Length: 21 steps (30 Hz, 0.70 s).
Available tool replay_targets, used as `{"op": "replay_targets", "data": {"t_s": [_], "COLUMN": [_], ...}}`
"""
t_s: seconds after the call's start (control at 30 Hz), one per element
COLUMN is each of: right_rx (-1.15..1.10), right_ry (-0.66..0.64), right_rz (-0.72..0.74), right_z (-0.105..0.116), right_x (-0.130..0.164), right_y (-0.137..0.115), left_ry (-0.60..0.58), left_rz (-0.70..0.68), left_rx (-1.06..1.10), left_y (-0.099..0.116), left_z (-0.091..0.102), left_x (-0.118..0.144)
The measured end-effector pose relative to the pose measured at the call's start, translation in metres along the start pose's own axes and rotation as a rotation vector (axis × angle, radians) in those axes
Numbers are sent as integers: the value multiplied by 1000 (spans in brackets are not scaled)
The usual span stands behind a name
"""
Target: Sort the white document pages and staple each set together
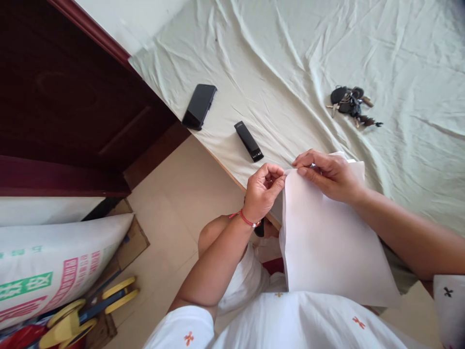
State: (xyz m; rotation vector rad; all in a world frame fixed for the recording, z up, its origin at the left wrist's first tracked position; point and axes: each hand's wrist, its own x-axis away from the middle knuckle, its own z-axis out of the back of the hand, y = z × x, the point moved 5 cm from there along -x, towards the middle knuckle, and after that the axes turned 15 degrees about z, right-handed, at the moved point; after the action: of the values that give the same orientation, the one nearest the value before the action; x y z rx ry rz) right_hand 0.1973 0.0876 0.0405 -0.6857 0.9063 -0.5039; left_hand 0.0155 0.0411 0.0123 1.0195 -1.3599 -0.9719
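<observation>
White sheets of paper (327, 242) hang from my two hands over my lap, their upper part near the front edge of the cloth-covered surface. My left hand (263, 189), with a red cord bracelet (249, 219) at the wrist, pinches the top left corner of the sheets. Along the top edge, my right hand (329, 173) grips the paper between thumb and fingers. Several layers show behind the right hand. Just beyond the left hand lies a black stapler (249, 141).
A black phone (199, 106) rests near the edge of the pale green cloth (276, 63). A bunch of keys (350, 104) lies farther right. Down on the left are a printed white sack (61, 261), a yellow wheeled object (72, 325) and a dark red door (72, 92).
</observation>
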Motion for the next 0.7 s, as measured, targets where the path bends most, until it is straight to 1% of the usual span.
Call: {"op": "replay_targets", "data": {"t_s": [0.13, 0.33, 0.53, 0.6, 0.7], "right_rx": [15, 12, 9, -3, -8], "right_ry": [1, -2, -7, -23, -62], "right_rz": [45, 44, 83, 110, 150], "right_z": [0, -1, -1, -1, -3], "right_x": [-1, -1, -3, -5, -7], "right_y": [-3, -2, -7, -11, -15], "left_ry": [7, 25, 45, 56, 95], "left_rz": [-14, -33, -106, -138, -232], "left_rx": [-36, -103, -170, -230, -361], "left_y": [-2, -1, 8, 12, 19], "left_z": [0, 0, 1, 1, 3], "left_x": [0, 3, 3, 3, 4]}}
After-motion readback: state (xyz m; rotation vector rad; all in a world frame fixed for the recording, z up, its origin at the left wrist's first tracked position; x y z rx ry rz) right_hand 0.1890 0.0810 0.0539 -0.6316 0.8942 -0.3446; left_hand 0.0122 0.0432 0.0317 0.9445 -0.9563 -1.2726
